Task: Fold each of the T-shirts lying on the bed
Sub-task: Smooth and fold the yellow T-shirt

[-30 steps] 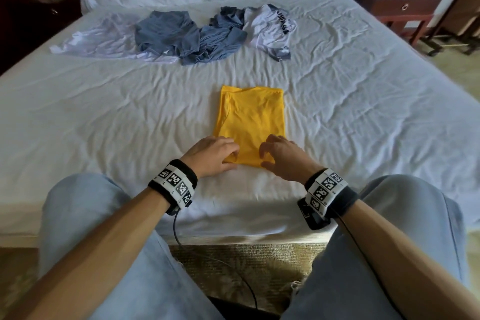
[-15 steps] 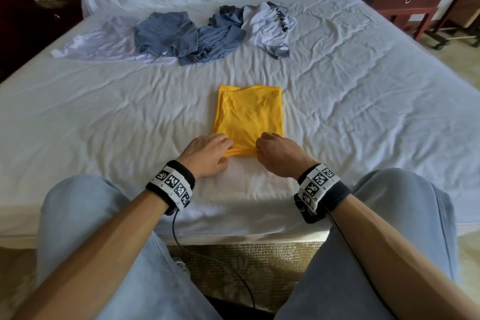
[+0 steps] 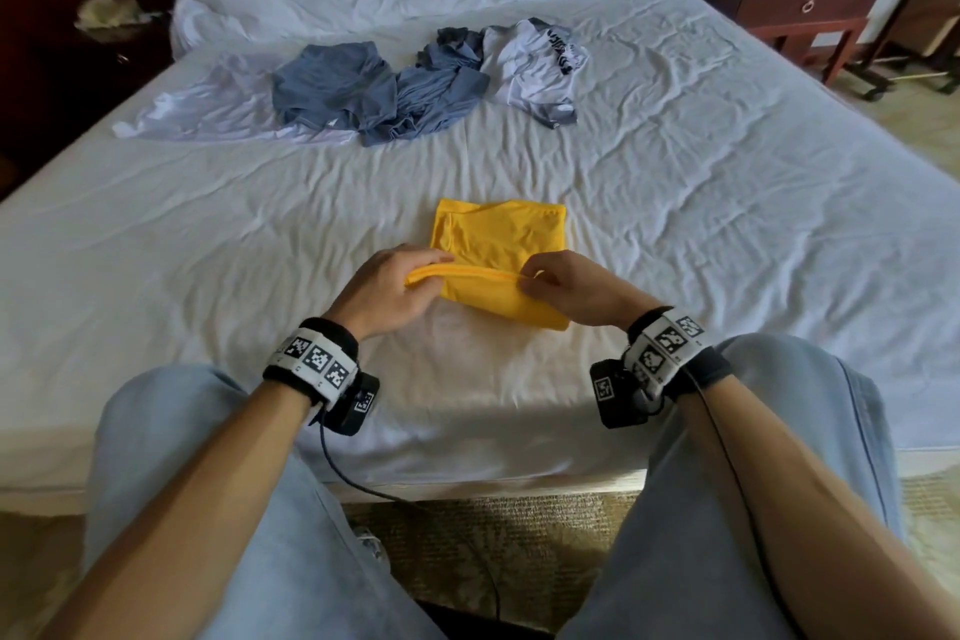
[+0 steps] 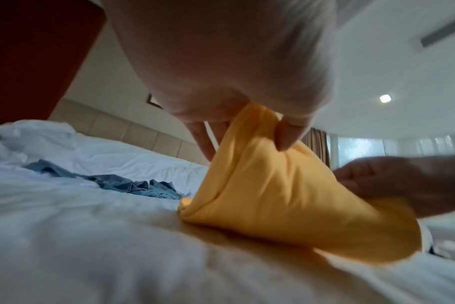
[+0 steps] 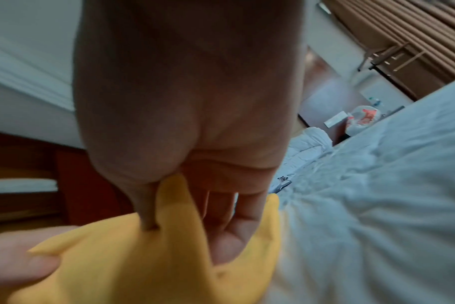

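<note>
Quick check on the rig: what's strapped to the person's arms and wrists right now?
Both forearms are bare, no sleeves. Each wrist wears a black band with a white strip of black square markers, a small black camera box beneath, and a thin dark cable trailing down.

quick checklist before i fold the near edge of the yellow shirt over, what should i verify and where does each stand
1. Left hand pinches the near edge of the yellow T-shirt: ok.
2. Right hand pinches the same edge at its other end: ok.
3. Edge lifted level between both hands: ok, it runs nearly straight in the head view.
4. Far half lies flat on the bed: ok, only light wrinkles.
5. Layers in each pinch all caught: cannot tell, fingers hide them.
6. Landing spot free of the unfolded shirts: ok, they lie well apart near the pillows.
</note>
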Available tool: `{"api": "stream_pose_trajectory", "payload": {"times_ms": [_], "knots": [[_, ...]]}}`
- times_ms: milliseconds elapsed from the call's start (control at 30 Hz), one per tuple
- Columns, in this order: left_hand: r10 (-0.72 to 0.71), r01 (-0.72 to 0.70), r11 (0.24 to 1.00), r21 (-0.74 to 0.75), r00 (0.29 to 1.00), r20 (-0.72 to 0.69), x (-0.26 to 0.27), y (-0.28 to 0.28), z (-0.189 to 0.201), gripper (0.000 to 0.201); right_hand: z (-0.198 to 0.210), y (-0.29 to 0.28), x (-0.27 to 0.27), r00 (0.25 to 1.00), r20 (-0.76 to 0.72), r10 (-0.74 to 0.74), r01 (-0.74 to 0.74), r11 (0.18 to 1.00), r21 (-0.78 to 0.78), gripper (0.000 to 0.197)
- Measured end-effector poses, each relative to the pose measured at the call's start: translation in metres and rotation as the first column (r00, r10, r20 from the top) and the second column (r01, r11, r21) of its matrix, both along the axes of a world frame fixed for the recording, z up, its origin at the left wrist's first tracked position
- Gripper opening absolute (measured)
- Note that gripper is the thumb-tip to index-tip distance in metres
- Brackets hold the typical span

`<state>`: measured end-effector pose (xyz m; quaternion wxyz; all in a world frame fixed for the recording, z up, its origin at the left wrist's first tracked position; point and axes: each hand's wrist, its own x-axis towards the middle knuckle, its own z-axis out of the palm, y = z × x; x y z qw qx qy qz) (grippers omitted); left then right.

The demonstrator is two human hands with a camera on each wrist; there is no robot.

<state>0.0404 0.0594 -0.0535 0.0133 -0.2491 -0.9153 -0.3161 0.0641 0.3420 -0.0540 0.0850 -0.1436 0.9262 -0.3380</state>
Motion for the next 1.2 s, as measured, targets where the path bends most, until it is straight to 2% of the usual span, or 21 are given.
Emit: {"api": "stream_pose_trajectory", "payload": {"times_ms": [33,100,133,167,200,233,267,367,400,467,500,567,633,767,933,1000,1067,1100,1133,1200], "knots": [[-0.002,-0.002,0.999,0.049,0.998,0.070,0.003,0.000,0.007,0.016,0.002,0.003,0.001,0.999,0.048,0.015,-0.012,0.999,-0.052,0.017],[-0.012,-0.014,0.990,0.138,0.982,0.191,0.008,0.003,0.017,0.019,0.006,0.008,0.003,0.986,0.152,0.069,-0.042,0.984,-0.175,0.015],[0.001,-0.054,0.981,0.184,0.961,0.277,0.010,0.003,0.020,0.012,0.008,0.011,0.004,0.971,0.212,0.107,-0.053,0.968,-0.246,0.015],[0.039,-0.116,0.974,0.197,0.932,0.360,0.011,0.003,0.023,0.016,0.010,0.013,0.005,0.951,0.269,0.154,-0.063,0.945,-0.320,0.018],[0.073,-0.178,0.962,0.204,0.895,0.440,0.011,0.003,0.022,0.032,0.012,0.015,0.007,0.927,0.317,0.202,-0.070,0.921,-0.382,0.023],[0.081,-0.213,0.955,0.208,0.857,0.509,0.009,0.001,0.019,0.039,0.015,0.017,0.009,0.905,0.353,0.240,-0.075,0.904,-0.421,0.027],[0.093,-0.239,0.950,0.200,0.829,0.552,0.007,0.001,0.016,0.039,0.018,0.019,0.011,0.889,0.378,0.259,-0.076,0.897,-0.435,0.029],[0.103,-0.256,0.950,0.182,0.802,0.589,0.003,0.002,0.011,0.039,0.022,0.022,0.012,0.850,0.456,0.263,-0.062,0.910,-0.410,0.032],[0.114,-0.259,0.950,0.173,0.806,0.581,0.002,0.002,0.010,0.033,0.022,0.023,0.012,0.849,0.460,0.259,-0.073,0.921,-0.384,0.032],[0.131,-0.246,0.958,0.147,0.833,0.538,0.002,0.001,0.011,0.007,0.019,0.023,0.010,0.890,0.406,0.208,-0.092,0.954,-0.287,0.024],[0.128,-0.230,0.964,0.135,0.844,0.521,0.001,0.000,0.011,0.008,0.017,0.022,0.008,0.921,0.356,0.155,-0.079,0.973,-0.218,0.018],[0.101,-0.175,0.978,0.115,0.873,0.477,-0.003,-0.005,0.006,0.028,0.010,0.020,0.003,0.969,0.243,0.036,-0.012,0.995,-0.098,0.014],[0.111,-0.152,0.985,0.079,0.918,0.381,-0.006,-0.006,0.002,0.035,0.003,0.016,-0.001,0.988,0.141,-0.069,0.069,0.998,0.008,0.013],[0.159,-0.163,0.987,-0.001,0.958,0.238,-0.020,0.001,-0.005,0.038,-0.010,0.008,-0.007,0.979,0.018,-0.202,0.199,0.976,0.088,0.013],[0.184,-0.173,0.983,-0.063,0.952,0.247,-0.043,0.012,-0.013,0.036,-0.022,0.007,-0.016,0.948,-0.032,-0.316,0.318,0.940,0.124,0.008],[0.187,-0.170,0.981,-0.093,0.954,0.234,-0.047,0.014,-0.019,0.035,-0.029,0.005,-0.018,0.951,-0.024,-0.309,0.309,0.937,0.164,0.028],[0.206,-0.186,0.977,-0.108,0.954,0.218,-0.047,0.015,-0.023,0.026,-0.034,0.003,-0.019,0.968,-0.022,-0.249,0.247,0.941,0.230,0.045],[0.220,-0.200,0.973,-0.111,0.954,0.206,-0.045,0.016,-0.024,0.018,-0.035,0.001,-0.019,0.976,-0.015,-0.219,0.215,0.943,0.255,0.047],[0.223,-0.205,0.972,-0.119,0.960,0.168,-0.043,0.016,-0.025,0.021,-0.036,-0.001,-0.021,0.982,-0.010,-0.189,0.184,0.943,0.276,0.047],[0.156,-0.147,0.973,-0.179,0.987,0.036,-0.037,0.019,-0.022,0.040,-0.036,-0.006,-0.022,0.989,-0.020,-0.146,0.145,0.935,0.323,0.042]]}}
